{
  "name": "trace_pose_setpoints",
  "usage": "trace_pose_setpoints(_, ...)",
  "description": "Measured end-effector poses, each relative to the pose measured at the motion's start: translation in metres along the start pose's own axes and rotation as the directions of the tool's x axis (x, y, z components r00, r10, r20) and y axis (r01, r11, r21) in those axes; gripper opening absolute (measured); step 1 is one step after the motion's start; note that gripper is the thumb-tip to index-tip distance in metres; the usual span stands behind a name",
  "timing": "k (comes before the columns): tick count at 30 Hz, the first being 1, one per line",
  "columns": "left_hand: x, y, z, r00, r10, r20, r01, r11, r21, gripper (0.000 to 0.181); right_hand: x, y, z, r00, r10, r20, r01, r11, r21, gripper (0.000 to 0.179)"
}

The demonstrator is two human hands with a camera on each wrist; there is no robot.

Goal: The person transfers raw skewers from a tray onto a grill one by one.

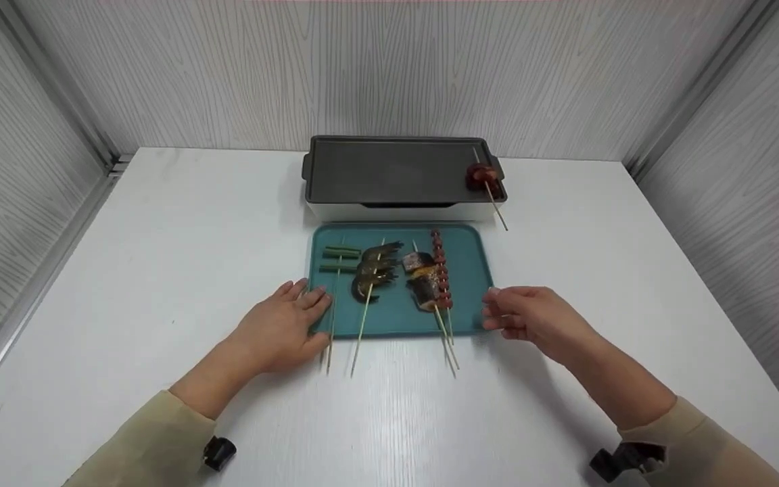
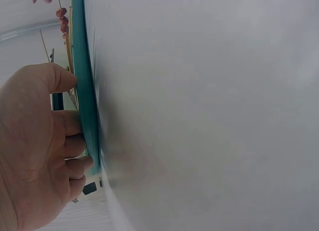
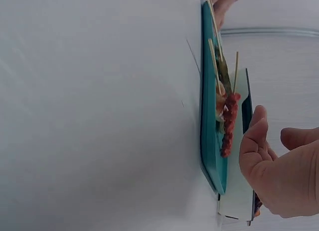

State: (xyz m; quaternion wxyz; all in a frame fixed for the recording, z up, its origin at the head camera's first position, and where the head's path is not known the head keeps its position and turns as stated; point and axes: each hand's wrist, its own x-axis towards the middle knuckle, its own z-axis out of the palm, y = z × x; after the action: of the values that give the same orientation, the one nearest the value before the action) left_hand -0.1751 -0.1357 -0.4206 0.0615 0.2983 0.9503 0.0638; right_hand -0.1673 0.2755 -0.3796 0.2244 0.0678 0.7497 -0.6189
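Observation:
A teal tray [image 1: 389,326] lies on the table and carries several food skewers. From left to right these are green stalk pieces [image 1: 341,252], dark shrimp [image 1: 376,267], chunks with dark skin [image 1: 423,289] and small red balls [image 1: 441,270]. My left hand [image 1: 286,328] rests over the tray's left edge, its fingers spread; the left wrist view shows thumb and fingertips at the rim [image 2: 85,86]. Beside the right edge is my right hand [image 1: 531,318], its fingers slightly bent. In the right wrist view that hand [image 3: 279,176] holds nothing, thumb and fingers apart.
Directly behind the tray stands a dark griddle [image 1: 389,169] on a white base. A skewer of reddish-brown slices [image 1: 482,177] lies at its right end, its stick jutting over the front edge. Wood-grain panels [image 1: 389,74] enclose the white table [image 1: 214,223] at the back and sides.

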Motion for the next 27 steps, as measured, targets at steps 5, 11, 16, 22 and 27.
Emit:
trace_pose_setpoints(5,-0.001,0.001,-0.001,1.0,-0.002,-0.002,0.002,1.0,0.002,0.065,-0.002,0.007,0.018,0.998,0.033,0.046,-0.033,0.999,-0.012,0.049)
trace_pose_setpoints(11,-0.001,0.001,0.0,1.0,-0.002,0.0,0.002,1.0,0.001,0.065,0.003,0.011,0.032,0.995,0.077,0.06,-0.076,0.997,-0.013,0.043)
trace_pose_setpoints(16,-0.001,0.001,0.0,1.0,-0.003,0.0,0.003,1.0,-0.002,0.065,0.006,0.013,0.04,0.994,0.095,0.05,-0.094,0.995,-0.036,0.038)
trace_pose_setpoints(22,0.0,0.0,0.0,1.0,0.0,-0.003,0.0,1.0,0.0,0.065,0.009,0.014,0.048,0.994,0.098,0.044,-0.095,0.994,-0.054,0.036)
trace_pose_setpoints(27,-0.001,0.0,-0.001,1.0,0.003,-0.001,-0.003,1.0,-0.013,0.063,0.012,0.016,0.051,0.995,0.093,0.043,-0.091,0.995,-0.048,0.034)
